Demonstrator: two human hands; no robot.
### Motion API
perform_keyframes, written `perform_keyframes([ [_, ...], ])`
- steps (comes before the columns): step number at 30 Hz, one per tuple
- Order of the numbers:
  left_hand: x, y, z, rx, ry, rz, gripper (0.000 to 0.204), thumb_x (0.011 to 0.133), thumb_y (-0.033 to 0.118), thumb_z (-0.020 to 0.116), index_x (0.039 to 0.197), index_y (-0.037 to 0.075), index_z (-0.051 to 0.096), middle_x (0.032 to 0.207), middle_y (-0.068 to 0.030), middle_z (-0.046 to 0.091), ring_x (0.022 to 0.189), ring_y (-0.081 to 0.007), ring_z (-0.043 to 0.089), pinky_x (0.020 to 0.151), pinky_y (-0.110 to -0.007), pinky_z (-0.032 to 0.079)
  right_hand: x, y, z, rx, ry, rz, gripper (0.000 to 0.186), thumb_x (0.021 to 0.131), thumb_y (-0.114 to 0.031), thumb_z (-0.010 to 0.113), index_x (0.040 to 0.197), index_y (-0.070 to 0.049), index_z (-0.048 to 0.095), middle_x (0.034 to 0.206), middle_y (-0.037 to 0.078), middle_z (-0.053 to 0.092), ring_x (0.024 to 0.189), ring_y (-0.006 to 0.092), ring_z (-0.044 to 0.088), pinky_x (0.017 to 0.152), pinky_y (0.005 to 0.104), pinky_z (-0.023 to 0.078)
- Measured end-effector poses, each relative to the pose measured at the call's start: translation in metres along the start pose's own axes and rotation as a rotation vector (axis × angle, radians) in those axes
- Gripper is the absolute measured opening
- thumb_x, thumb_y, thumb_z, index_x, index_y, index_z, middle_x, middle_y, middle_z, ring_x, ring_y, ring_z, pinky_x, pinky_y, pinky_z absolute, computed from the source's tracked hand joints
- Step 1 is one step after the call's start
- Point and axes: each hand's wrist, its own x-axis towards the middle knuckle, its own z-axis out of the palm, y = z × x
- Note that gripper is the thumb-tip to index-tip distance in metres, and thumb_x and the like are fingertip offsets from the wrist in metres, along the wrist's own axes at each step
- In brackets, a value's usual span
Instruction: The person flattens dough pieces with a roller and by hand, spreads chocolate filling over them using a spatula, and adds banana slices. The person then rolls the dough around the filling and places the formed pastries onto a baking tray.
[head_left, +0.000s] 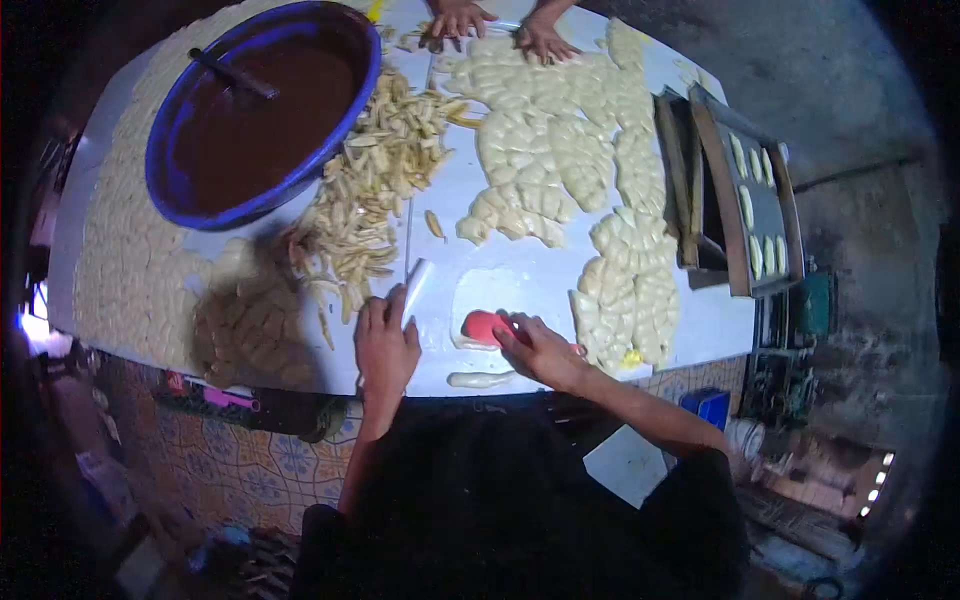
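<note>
My left hand (386, 350) rests near the table's front edge, thumb and fingers closed around the lower end of a white tube (418, 285). To its right, my right hand (543, 350) grips a red scraper (484, 326), pressed down at the lower edge of a thin, flattened sheet of dough (500, 289). Just below the scraper lies one long, rolled dough piece (479, 380). Many pale dough pieces (625, 290) lie packed together to the right of my right hand. A heap of banana slices (365, 190) spreads beyond my left hand.
A blue basin (165, 190) of brown liquid with a dark-handled tool stands at the far left. More dough pieces (120, 270) cover the left side. Trays (765, 215) with several pieces lean at the right edge. Across the table are another person's hands (545, 40).
</note>
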Motion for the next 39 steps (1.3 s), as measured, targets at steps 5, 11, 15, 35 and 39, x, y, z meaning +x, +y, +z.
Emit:
perform_keyframes([
  [5,0.006,-0.004,0.005,-0.056,-0.021,0.011,0.055,0.081,0.008,0.071,0.135,0.007,0.059,0.099,-0.0155,0.056,0.096,-0.0352,0.058,0.084,-0.047,0.049,-0.019,0.008,-0.002,-0.217,0.093,-0.11,0.062,0.087,-0.011,0.068,0.142,0.001,0.041,0.133,0.026,0.052,0.104,0.0457,0.061,0.081,0.0511,0.058],
  [11,0.007,-0.003,0.001,-0.083,-0.001,-0.034,0.051,0.08,0.006,0.071,0.13,0.006,0.063,0.1,-0.0173,0.056,0.098,-0.0381,0.058,0.086,-0.048,0.049,0.01,0.006,-0.107,0.029,-0.285,0.112,0.049,0.081,-0.014,0.069,0.128,-0.001,0.064,0.103,0.024,0.068,0.087,0.0379,0.07,0.075,0.0468,0.058],
  [15,0.005,0.0,0.006,-0.04,0.024,-0.025,0.051,0.078,0.009,0.075,0.127,0.006,0.063,0.102,-0.0175,0.057,0.099,-0.038,0.058,0.089,-0.047,0.05,0.08,0.049,-0.125,0.017,0.163,0.212,0.041,0.08,-0.026,0.075,0.117,-0.007,0.072,0.081,0.018,0.073,0.073,0.0381,0.071,0.07,0.0449,0.056],
  [35,0.022,0.035,0.009,-0.341,0.002,0.254,0.032,0.082,0.008,0.074,0.114,0.007,0.073,0.105,-0.0101,0.065,0.104,-0.0324,0.059,0.09,-0.045,0.049,0.091,0.01,-0.021,0.27,-0.014,-0.07,0.022,0.076,-0.007,0.073,0.097,-0.003,0.072,0.094,0.014,0.068,0.087,0.0374,0.065,0.078,0.0422,0.055],
  [39,0.034,0.031,0.04,-0.311,-0.061,0.325,0.026,0.082,0.006,0.074,0.108,0.007,0.076,0.105,-0.0098,0.065,0.101,-0.0314,0.058,0.09,-0.043,0.048,0.078,0.019,0.003,0.094,0.346,-0.132,0.021,0.07,-0.006,0.072,0.09,-0.005,0.073,0.092,0.015,0.064,0.098,0.037,0.062,0.083,0.0462,0.053],
])
